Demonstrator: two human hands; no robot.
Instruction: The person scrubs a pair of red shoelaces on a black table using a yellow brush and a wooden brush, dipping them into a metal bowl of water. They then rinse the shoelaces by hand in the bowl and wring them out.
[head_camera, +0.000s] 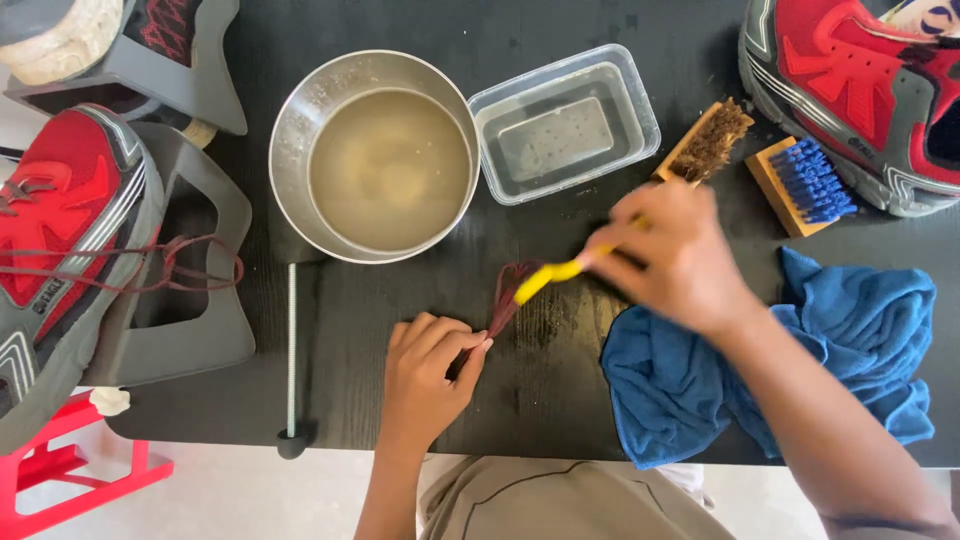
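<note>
On the bench (400, 420): one steel bowl (300, 110) by the far edge, one clear tub (640, 100) beside it, two wooden brushes (705, 145) (800, 185) toward the right edge, one small yellow brush (550, 275), one blue cloth (660, 390), one lace (505, 300). Two red shoes (60, 210) (850, 80), one at each end.

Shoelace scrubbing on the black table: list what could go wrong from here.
1. The right hand sweeps its yellow-handled brush close to the steel bowl of murky water; a knock could slop it.
2. The left hand pins only one end of the dark red shoelace, so it may slip.
3. The blue cloth may get soiled.
</note>
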